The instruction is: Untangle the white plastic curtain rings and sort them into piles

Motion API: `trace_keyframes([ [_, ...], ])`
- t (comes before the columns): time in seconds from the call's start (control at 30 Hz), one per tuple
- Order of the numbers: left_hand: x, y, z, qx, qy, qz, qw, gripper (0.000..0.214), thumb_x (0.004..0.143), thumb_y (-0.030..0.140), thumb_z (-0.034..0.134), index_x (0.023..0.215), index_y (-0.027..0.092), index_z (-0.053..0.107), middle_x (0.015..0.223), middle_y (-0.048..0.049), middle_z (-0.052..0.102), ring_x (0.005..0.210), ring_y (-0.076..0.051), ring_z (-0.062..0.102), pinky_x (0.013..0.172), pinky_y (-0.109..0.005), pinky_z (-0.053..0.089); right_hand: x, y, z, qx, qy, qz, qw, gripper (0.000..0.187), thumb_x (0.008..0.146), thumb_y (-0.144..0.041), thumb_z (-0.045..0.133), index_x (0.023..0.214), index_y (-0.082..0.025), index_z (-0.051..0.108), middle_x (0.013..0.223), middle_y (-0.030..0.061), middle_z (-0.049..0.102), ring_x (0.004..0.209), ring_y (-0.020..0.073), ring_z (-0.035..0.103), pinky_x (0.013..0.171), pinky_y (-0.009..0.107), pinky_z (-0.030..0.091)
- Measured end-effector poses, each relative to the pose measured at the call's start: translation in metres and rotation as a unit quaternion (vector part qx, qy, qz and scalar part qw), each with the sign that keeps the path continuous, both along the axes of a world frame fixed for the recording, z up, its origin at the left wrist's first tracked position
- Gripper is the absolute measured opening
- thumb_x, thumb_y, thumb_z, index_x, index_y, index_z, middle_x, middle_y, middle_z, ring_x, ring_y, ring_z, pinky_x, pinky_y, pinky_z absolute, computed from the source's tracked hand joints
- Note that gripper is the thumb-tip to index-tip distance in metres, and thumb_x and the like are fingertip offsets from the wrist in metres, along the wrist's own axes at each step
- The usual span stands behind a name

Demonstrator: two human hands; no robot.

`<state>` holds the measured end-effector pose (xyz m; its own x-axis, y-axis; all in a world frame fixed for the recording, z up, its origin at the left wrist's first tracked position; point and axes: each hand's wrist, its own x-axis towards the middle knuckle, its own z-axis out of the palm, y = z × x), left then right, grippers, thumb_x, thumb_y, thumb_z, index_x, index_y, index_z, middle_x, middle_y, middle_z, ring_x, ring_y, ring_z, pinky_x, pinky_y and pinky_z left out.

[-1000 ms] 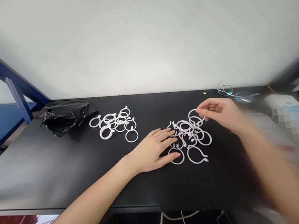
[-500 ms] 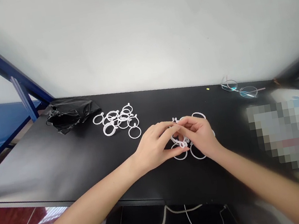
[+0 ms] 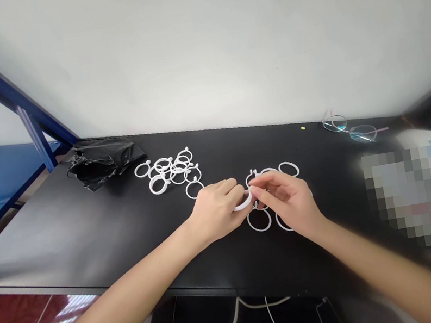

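Observation:
My left hand (image 3: 219, 210) is closed round a white curtain ring (image 3: 244, 203), perhaps more than one stacked together. The ring's lower curve sticks out past the fingers, and the rest is hidden in the palm. Thumb and fingertips of my right hand (image 3: 290, 198) pinch the same ring at its right end. Under and behind my right hand, several loose white curtain rings lie on the black table, among them one ring (image 3: 259, 220) just below the fingertips and another ring (image 3: 288, 169) behind the knuckles.
A heap of white curtain rings (image 3: 175, 169) lies left of my hands. Farther left is a crumpled black plastic bag (image 3: 110, 160). Eyeglasses (image 3: 353, 130) rest by the wall, and a blurred-out package (image 3: 420, 196) is at right. Cables (image 3: 236, 320) hang below the table's front edge.
The ring in my hands has turned and shifted slightly left. My left fingers have curled round it, and my right fingertips now meet its right end.

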<state>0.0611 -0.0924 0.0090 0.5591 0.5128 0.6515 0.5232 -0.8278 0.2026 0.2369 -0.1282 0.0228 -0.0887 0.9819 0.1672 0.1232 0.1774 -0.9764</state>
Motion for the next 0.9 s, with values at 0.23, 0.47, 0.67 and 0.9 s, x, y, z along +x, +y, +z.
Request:
trace_keyframes([
  [0.23, -0.004, -0.005, 0.007, -0.120, -0.093, -0.077, 0.985, 0.046, 0.090, 0.062, 0.036, 0.078, 0.018, 0.047, 0.065, 0.0002, 0.049, 0.052, -0.011, 0.045, 0.045, -0.024, 0.034, -0.004, -0.005, 0.001, 0.101, -0.031, -0.036, 0.994, 0.004, 0.081, -0.027, 0.073, 0.080, -0.024, 0.070, 0.073, 0.0014, 0.069, 0.061, 0.0165, 0.066, 0.054, 0.030, 0.060],
  [0.47, -0.005, -0.004, 0.000, -0.039, -0.049, -0.058, 0.996, 0.042, 0.100, 0.032, 0.022, 0.070, 0.018, 0.047, 0.059, 0.0003, 0.048, 0.045, -0.010, 0.037, 0.043, -0.024, 0.029, -0.016, -0.015, -0.011, 0.301, -0.130, -0.024, 0.944, 0.019, 0.085, -0.009, 0.064, 0.094, -0.025, 0.068, 0.082, 0.0026, 0.072, 0.070, 0.0180, 0.068, 0.063, 0.033, 0.058],
  [0.67, -0.008, 0.002, -0.001, 0.009, -0.017, -0.075, 0.997, 0.042, 0.099, 0.026, 0.023, 0.063, 0.019, 0.043, 0.053, 0.0011, 0.045, 0.042, -0.011, 0.032, 0.044, -0.026, 0.028, -0.018, -0.014, -0.009, 0.266, -0.119, 0.020, 0.956, 0.013, 0.088, -0.011, 0.061, 0.086, -0.023, 0.065, 0.080, 0.0014, 0.072, 0.069, 0.0155, 0.067, 0.062, 0.029, 0.056],
  [0.9, -0.041, 0.038, 0.009, 0.062, -0.014, 0.049, 0.997, 0.042, 0.100, 0.034, 0.030, 0.071, 0.017, 0.055, 0.059, -0.0022, 0.057, 0.053, -0.013, 0.050, 0.054, -0.026, 0.036, 0.046, 0.027, 0.002, 0.110, -0.118, -0.166, 0.973, 0.020, 0.086, -0.032, 0.063, 0.101, -0.020, 0.066, 0.086, 0.0060, 0.074, 0.077, 0.0201, 0.071, 0.076, 0.037, 0.059],
])
